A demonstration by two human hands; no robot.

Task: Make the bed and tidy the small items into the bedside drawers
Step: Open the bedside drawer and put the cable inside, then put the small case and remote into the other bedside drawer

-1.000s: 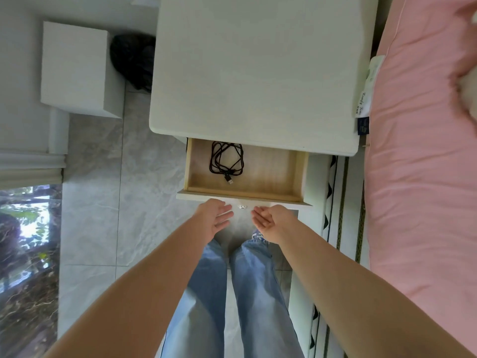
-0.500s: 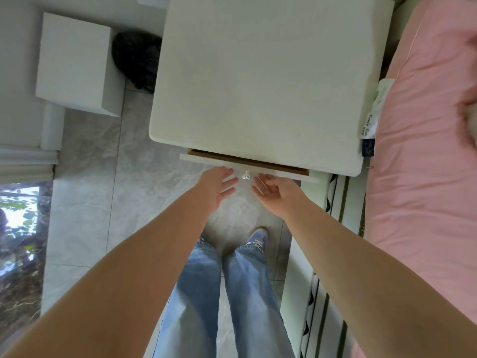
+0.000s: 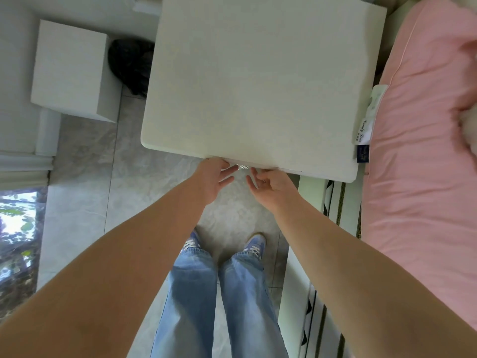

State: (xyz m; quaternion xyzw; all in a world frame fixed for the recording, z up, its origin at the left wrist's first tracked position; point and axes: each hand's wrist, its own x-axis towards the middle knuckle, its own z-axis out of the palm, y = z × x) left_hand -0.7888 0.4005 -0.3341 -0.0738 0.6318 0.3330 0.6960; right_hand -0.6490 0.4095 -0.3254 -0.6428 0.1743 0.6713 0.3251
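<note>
A grey tiled floor (image 3: 85,177) lies under a white bedside cabinet whose bare tabletop (image 3: 258,81) fills the upper centre. The drawer front (image 3: 271,168) sits flush under the tabletop's near edge, showing only a thin strip. The left hand (image 3: 214,179) and right hand (image 3: 271,186) are both open, fingers spread, grasping nothing, fingertips at the drawer front. A small clear knob (image 3: 242,166) sits between the two hands. To the right of the right hand, just beside the cabinet, lies the bed with its pink cover (image 3: 423,151).
</note>
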